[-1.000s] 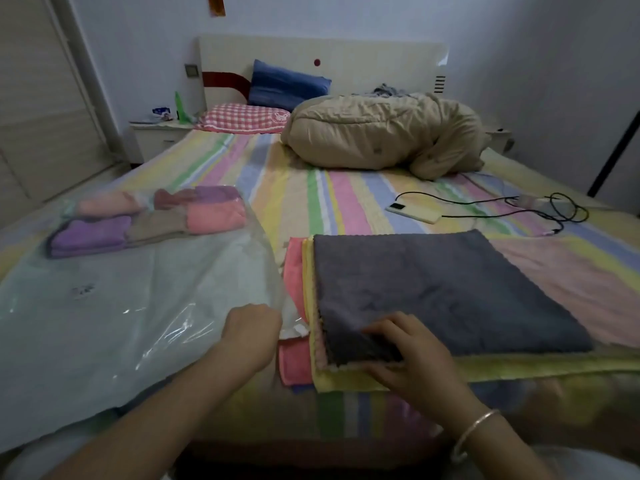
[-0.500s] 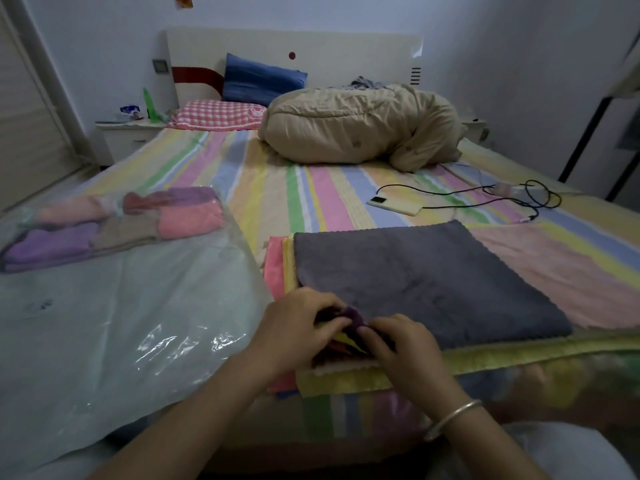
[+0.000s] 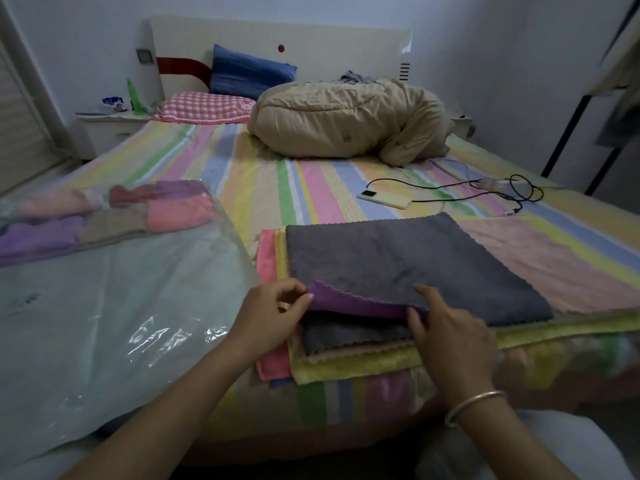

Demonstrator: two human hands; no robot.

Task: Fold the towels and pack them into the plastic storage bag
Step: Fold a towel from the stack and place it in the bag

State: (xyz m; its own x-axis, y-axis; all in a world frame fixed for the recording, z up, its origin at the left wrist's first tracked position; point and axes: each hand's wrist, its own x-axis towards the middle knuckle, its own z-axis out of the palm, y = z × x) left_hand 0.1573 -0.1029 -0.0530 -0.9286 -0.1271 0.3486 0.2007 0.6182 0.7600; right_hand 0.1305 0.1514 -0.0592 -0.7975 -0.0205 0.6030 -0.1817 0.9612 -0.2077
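I'm at the first fold of the top towel. My left hand [image 3: 273,315] and right hand [image 3: 450,336] each pinch the near scalloped edge of the grey square microfibre towel [image 3: 398,258], turned back so a purple face shows. The towel lies on a flat stack of pink and yellow towels [image 3: 346,367], just beside the clear plastic storage bag [image 3: 121,306], which already holds folded towels [image 3: 176,213]. Next, I judge, I must carry that edge evenly across, matching the corners.
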